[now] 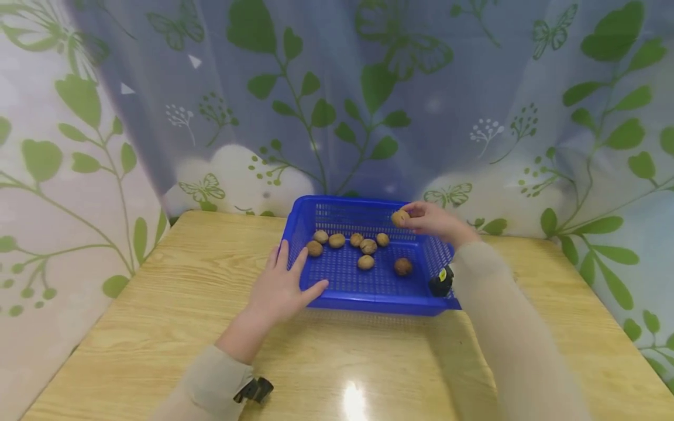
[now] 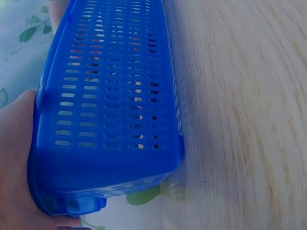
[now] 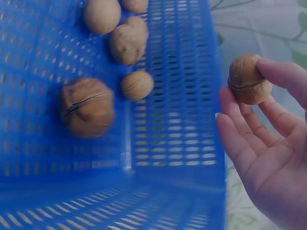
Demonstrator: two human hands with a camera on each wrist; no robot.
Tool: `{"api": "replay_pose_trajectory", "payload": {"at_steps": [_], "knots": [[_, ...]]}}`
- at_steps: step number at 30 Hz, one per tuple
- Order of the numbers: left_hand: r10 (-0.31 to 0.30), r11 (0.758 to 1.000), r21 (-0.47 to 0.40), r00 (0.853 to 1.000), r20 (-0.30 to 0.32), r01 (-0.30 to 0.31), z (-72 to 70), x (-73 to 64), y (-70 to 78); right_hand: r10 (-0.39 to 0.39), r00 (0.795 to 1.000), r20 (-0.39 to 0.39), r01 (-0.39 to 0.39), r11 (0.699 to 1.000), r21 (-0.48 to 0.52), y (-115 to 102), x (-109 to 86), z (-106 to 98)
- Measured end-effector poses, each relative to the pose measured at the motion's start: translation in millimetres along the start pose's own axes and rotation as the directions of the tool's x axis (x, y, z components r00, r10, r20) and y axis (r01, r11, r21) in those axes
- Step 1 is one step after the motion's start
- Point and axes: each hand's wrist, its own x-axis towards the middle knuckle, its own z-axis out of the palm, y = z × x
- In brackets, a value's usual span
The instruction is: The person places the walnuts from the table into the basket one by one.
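A blue slotted plastic basket point(image 1: 368, 303) stands on the table with several walnuts point(image 1: 368, 246) scattered over its floor. My right hand point(image 1: 434, 222) pinches one walnut point(image 3: 250, 79) between thumb and fingers, above the rim at the back right. A darker, larger walnut point(image 3: 88, 108) with a split seam lies apart from the others, toward the right side. Across the front left corner of the basket rests my left hand point(image 1: 279, 287), its fingers spread over the left rim and the thumb along the front one. The left wrist view shows this hand point(image 2: 17, 158) against the outside of the rim.
The wooden table point(image 1: 221, 257) runs out on both sides and in front of the basket. Behind it hangs a patterned curtain point(image 1: 337, 117) with green leaves and butterflies. Black wrist devices show at the left sleeve point(image 1: 210, 374) and beside the right one point(image 1: 484, 275).
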Motion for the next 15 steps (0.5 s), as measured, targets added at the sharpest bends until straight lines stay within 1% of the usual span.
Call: {"api": "replay_pose_trajectory", "payload": {"at_steps": [5, 7, 10, 12, 15], "knots": [[0.000, 1.000, -0.004, 1.000, 0.018, 0.000, 4.7, -1.9, 2.4, 0.066, 0.998, -0.008, -0.066, 0.998, -0.007, 26, -0.5, 4], [0.003, 1.000, -0.016, 1.000, 0.009, -0.003, 5.9, -2.0, 2.2, 0.070, 0.998, -0.004, -0.070, 0.998, 0.004, 33, 0.3, 3], [0.004, 1.000, -0.029, 1.000, -0.017, -0.004, 6.1, -1.5, 0.6, 0.050, 0.999, 0.009, -0.050, 0.999, 0.005, 36, 3.8, 3], [0.000, 1.000, -0.030, 1.000, -0.026, -0.001, 5.2, -0.9, -0.8, 0.044, 0.999, 0.021, -0.044, 0.999, -0.013, 36, 6.4, 4], [0.001, 1.000, -0.020, 1.000, -0.027, -0.002, 3.1, 0.2, -1.8, 0.075, 0.997, 0.037, -0.074, 0.997, -0.022, 35, 9.8, 6]]}}
